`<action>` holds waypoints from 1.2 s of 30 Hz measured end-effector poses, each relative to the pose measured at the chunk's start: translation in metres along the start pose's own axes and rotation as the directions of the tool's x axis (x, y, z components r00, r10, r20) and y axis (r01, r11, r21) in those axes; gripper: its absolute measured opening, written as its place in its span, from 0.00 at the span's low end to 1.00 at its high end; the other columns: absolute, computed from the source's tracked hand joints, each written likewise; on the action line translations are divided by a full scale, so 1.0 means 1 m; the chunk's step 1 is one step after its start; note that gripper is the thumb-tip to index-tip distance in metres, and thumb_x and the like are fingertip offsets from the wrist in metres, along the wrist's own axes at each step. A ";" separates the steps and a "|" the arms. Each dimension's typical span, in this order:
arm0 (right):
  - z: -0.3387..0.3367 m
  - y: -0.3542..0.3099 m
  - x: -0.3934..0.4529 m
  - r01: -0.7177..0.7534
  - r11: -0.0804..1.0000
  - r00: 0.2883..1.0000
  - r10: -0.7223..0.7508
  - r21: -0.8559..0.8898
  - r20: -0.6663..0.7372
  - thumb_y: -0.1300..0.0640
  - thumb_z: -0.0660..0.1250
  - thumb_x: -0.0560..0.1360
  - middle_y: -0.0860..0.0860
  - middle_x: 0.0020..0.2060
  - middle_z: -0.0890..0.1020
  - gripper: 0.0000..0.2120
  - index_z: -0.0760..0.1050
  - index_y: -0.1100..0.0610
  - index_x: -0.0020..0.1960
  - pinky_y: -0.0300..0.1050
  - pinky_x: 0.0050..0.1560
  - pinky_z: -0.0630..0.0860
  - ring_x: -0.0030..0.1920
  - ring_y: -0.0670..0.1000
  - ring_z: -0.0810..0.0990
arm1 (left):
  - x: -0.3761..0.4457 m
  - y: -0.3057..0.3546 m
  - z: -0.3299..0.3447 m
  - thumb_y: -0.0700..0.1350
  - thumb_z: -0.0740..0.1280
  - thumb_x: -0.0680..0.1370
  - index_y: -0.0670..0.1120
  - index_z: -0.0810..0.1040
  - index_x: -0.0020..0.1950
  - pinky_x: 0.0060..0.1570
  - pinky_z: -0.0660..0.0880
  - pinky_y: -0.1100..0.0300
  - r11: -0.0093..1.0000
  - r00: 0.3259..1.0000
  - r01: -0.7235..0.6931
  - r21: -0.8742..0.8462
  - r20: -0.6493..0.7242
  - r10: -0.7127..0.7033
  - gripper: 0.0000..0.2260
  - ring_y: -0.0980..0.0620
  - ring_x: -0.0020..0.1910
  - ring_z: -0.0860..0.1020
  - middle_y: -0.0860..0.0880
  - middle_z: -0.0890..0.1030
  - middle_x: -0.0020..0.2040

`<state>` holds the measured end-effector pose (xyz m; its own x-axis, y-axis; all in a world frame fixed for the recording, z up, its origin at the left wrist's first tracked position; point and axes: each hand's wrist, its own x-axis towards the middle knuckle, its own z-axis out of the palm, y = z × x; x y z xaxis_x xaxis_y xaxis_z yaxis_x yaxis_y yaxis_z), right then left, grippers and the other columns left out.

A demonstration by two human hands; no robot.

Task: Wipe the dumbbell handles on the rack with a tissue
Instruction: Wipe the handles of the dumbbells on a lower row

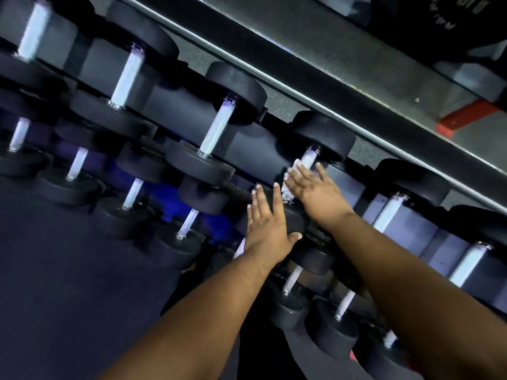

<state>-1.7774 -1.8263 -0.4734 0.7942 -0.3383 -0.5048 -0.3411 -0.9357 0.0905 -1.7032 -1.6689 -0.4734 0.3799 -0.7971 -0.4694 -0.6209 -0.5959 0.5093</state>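
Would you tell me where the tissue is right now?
In the head view, right of centre, the tissue lies under the right hand, pressed against a top-row dumbbell handle.

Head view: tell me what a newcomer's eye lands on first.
The two bare forearms reaching up from the bottom. The right hand presses a white tissue flat on a dumbbell handle at centre; the left hand rests on that dumbbell's near black head. Bright handles line the rack.

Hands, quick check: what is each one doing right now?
Left hand: open, fingers straight, flat on a dumbbell head.
Right hand: open, fingers straight, pressing the tissue onto a handle.
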 end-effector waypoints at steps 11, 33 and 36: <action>-0.036 0.001 -0.009 0.028 0.848 0.942 0.155 0.529 -0.298 0.67 0.61 0.78 0.51 0.75 0.68 0.27 0.70 0.52 0.75 0.49 0.72 0.68 0.75 0.51 0.66 | 0.003 -0.055 -0.071 0.58 0.64 0.80 0.49 0.41 0.83 0.77 0.39 0.35 0.979 0.996 -0.073 0.188 -0.041 0.082 0.41 0.46 0.81 0.34 0.45 0.37 0.83; -0.103 -0.077 0.166 -0.029 0.999 0.971 0.037 0.039 -0.238 0.60 0.48 0.74 0.52 0.79 0.61 0.33 0.59 0.55 0.80 0.60 0.74 0.63 0.79 0.54 0.58 | 0.068 -0.144 -0.157 0.65 0.63 0.79 0.45 0.35 0.81 0.79 0.40 0.45 0.990 0.993 0.116 0.076 0.012 -0.117 0.47 0.37 0.80 0.36 0.34 0.34 0.79; -0.083 -0.100 0.148 0.132 0.991 0.972 -0.123 0.033 -0.198 0.55 0.51 0.72 0.54 0.76 0.67 0.33 0.65 0.57 0.77 0.61 0.71 0.68 0.76 0.56 0.64 | 0.068 -0.144 -0.159 0.64 0.63 0.79 0.45 0.34 0.81 0.79 0.38 0.45 0.990 0.991 0.117 0.077 0.062 -0.122 0.48 0.37 0.79 0.34 0.33 0.32 0.78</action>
<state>-1.5843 -1.7914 -0.4855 0.9140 -0.2336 -0.3318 -0.2494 -0.9684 -0.0052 -1.4791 -1.6533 -0.4643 0.4099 -0.7108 -0.5716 -0.6233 -0.6759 0.3934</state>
